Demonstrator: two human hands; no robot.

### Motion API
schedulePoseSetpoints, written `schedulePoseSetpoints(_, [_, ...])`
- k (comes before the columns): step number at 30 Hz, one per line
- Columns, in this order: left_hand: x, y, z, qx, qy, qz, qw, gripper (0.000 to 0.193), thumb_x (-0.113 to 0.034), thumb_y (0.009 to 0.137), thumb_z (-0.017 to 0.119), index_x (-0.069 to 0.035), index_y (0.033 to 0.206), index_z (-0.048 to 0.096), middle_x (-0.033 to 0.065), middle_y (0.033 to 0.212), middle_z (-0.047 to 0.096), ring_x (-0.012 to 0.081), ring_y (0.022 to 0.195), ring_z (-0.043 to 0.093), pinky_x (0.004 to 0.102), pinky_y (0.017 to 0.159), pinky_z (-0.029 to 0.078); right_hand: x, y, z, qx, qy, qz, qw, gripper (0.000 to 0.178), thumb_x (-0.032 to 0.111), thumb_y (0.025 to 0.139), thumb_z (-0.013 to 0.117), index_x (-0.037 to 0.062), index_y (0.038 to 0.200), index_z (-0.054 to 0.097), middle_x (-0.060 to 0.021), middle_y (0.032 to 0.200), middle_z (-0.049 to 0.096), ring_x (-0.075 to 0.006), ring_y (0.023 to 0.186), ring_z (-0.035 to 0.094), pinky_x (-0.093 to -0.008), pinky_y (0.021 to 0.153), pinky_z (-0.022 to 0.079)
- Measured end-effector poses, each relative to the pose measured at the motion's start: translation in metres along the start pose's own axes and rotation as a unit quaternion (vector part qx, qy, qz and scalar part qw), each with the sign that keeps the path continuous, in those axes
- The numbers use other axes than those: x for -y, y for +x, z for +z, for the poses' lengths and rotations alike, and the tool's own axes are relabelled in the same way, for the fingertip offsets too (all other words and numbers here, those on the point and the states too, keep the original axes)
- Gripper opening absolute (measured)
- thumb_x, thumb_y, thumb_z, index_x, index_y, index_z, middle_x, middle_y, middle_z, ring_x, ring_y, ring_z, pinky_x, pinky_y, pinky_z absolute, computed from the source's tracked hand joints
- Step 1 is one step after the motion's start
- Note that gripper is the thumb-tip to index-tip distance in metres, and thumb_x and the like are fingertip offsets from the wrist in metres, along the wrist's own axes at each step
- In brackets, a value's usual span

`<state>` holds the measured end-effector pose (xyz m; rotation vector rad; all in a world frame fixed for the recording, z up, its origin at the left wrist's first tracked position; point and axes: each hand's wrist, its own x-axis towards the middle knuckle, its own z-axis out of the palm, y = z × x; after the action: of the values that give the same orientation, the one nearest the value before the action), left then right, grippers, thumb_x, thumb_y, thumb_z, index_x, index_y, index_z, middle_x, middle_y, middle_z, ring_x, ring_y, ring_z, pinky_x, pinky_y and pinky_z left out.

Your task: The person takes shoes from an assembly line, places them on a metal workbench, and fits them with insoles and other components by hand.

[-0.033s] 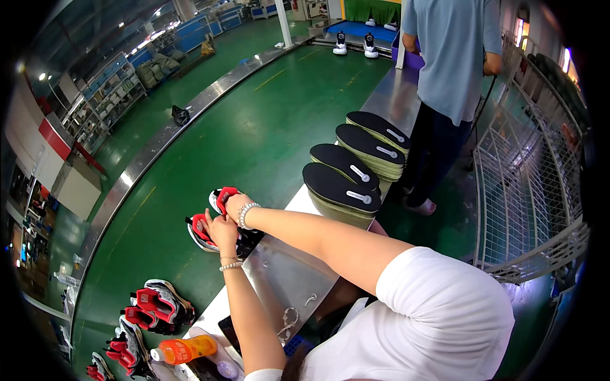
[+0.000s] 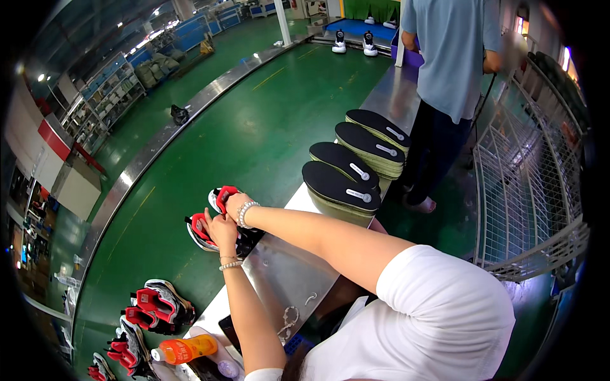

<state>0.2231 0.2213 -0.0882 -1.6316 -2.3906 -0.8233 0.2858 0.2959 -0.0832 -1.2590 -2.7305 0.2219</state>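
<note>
Two black, white and red sneakers sit side by side at the edge of the green work surface, in front of my hands. My left hand (image 2: 222,231) is at the nearer sneaker (image 2: 198,236), its fingers on the red tongue and opening. At the farther sneaker (image 2: 216,198), my right hand (image 2: 236,204) has its fingers curled at the red tongue; its fingertips are partly hidden. The heels lie partly beneath my hands and wrists. Beaded bracelets circle both wrists. To the right of my hands stand several stacks of black-topped, green-sided insoles (image 2: 340,184).
More red-lined sneakers (image 2: 162,303) line the lower left, beside an orange drink bottle (image 2: 187,349). A metal ledge (image 2: 286,263) runs under my forearms. Beyond the insoles stands a person in a blue shirt (image 2: 445,63), near a wire cart (image 2: 527,190). Two sneakers (image 2: 370,44) stand far off.
</note>
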Motion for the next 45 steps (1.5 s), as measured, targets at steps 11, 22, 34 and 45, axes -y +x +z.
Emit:
schedulePoseSetpoints(11, [0.013, -0.007, -0.002, 0.001, 0.015, 0.001, 1.000, 0.026, -0.020, 0.077, 0.051, 0.001, 0.068, 0.063, 0.0178, 0.092, 0.060, 0.0279, 0.122, 0.031, 0.0420, 0.106, 0.014, 0.007, 0.027, 0.049, 0.104, 0.087, 0.080, 0.988, 0.029, 0.027, 0.075, 0.052, 0.0092, 0.095, 0.064, -0.0103, 0.100, 0.062, -0.0231, 0.089, 0.060, -0.0339, 0.074, 0.049])
schedulePoseSetpoints(22, [0.019, -0.005, -0.013, 0.018, -0.001, -0.057, 0.998, 0.036, -0.028, 0.077, 0.048, 0.003, 0.075, 0.065, 0.0185, 0.094, 0.060, 0.0285, 0.123, 0.030, 0.0426, 0.105, 0.009, 0.022, 0.001, 0.022, 0.033, 0.159, 0.043, 0.986, 0.023, 0.020, 0.077, 0.050, 0.0061, 0.091, 0.063, -0.0151, 0.092, 0.062, -0.0251, 0.084, 0.061, -0.0349, 0.073, 0.049])
schedulePoseSetpoints(34, [-0.038, 0.019, -0.022, 0.070, -0.065, 0.029, 0.995, 0.015, -0.006, 0.070, 0.054, 0.002, 0.079, 0.063, 0.0222, 0.082, 0.060, 0.0350, 0.081, 0.059, 0.0384, 0.073, 0.046, -0.073, -0.222, -0.020, -0.026, 0.444, -0.032, 0.895, 0.016, 0.017, 0.084, 0.047, 0.0051, 0.088, 0.057, -0.0107, 0.066, 0.057, -0.0215, 0.061, 0.058, -0.0325, 0.058, 0.045])
schedulePoseSetpoints(45, [0.022, 0.082, 0.172, 0.352, -0.112, -0.008, 0.929, 0.026, -0.022, 0.079, 0.042, -0.011, 0.092, 0.061, 0.0027, 0.103, 0.057, 0.0183, 0.089, 0.051, 0.0288, 0.080, 0.042, -0.132, -0.274, 0.016, -0.111, 0.494, 0.058, 0.860, 0.018, 0.017, 0.085, 0.051, 0.0020, 0.078, 0.059, -0.0039, 0.050, 0.047, -0.0084, 0.044, 0.044, -0.0250, 0.043, 0.036])
